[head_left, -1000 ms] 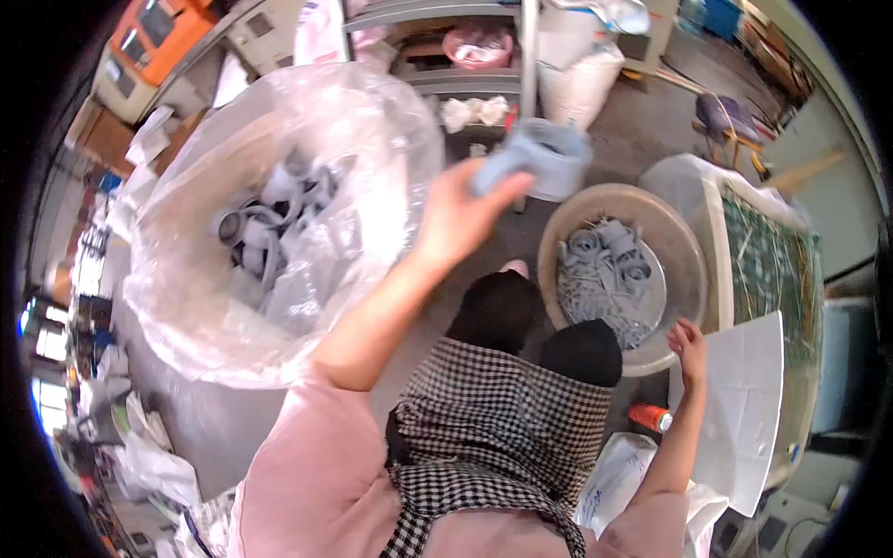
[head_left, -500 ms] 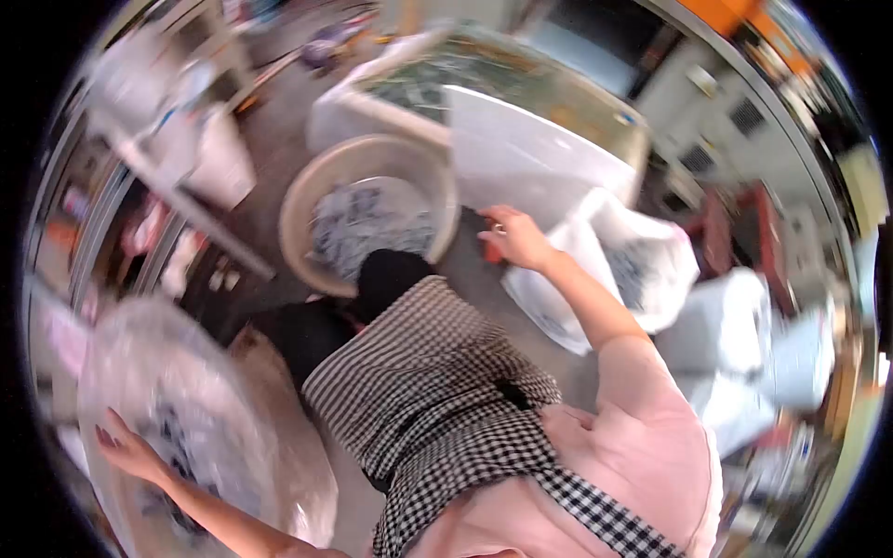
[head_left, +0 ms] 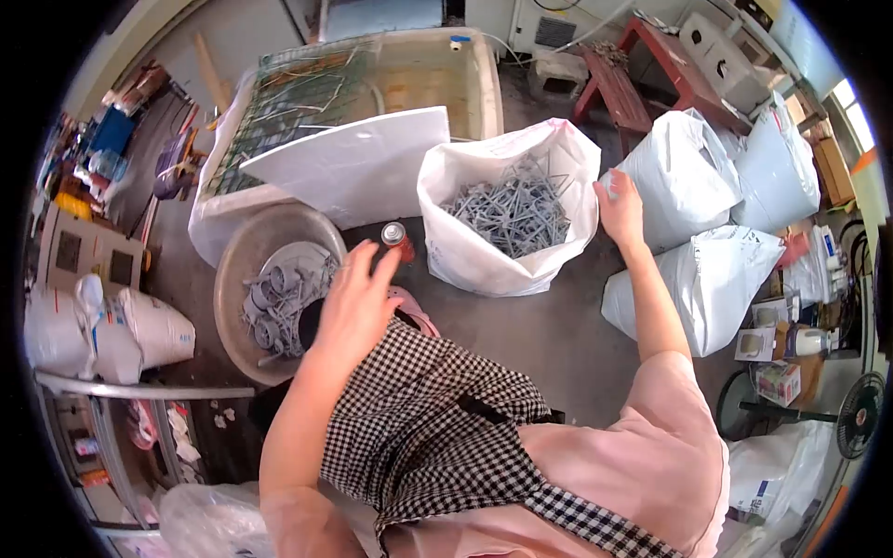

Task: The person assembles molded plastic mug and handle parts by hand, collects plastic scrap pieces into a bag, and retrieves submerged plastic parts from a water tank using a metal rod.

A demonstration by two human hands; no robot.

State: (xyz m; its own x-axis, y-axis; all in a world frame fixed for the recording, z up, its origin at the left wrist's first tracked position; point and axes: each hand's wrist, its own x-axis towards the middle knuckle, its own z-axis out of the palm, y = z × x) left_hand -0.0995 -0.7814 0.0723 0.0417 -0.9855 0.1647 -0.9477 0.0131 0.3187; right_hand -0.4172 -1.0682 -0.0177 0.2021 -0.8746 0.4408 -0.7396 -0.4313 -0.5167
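Note:
My left hand is over my lap, fingers spread and holding nothing, slightly blurred. Just beyond its fingertips a red can with a silver top stands on the floor. An open white sack is in front of me, filled with grey plastic pieces with thin branching stems. Beside the sack's right rim is my right hand, fingers apart; whether it touches the rim I cannot tell. To the left, a round tub holds grey ring-shaped and thin parts.
A white board leans against a big water tank behind the tub. White sacks stand at the right, near a red bench. A fan is at far right. A clear plastic bag lies lower left.
My view has turned right. My right hand has let go of the red can, now on the floor, and moved to the sack's right side. My left hand has left the clear bag.

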